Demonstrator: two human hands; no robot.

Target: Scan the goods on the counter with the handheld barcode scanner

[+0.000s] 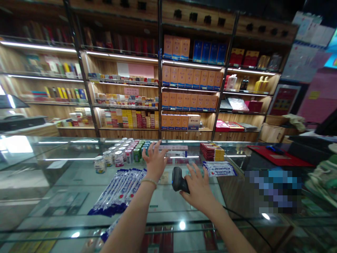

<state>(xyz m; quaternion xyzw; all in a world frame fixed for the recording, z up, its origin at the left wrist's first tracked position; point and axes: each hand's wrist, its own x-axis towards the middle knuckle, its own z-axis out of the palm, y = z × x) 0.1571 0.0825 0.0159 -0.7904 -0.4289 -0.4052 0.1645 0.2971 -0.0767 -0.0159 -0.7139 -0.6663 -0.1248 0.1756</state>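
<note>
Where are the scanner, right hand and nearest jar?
Scanner (178, 180): head view, on its thick black end.
Right hand (199, 190): head view, on its back.
Nearest jar (100, 166): head view, middle of its side.

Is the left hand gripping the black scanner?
No, the left hand is open with fingers spread, apart from the black scanner, whose handle meets the right hand.
</note>
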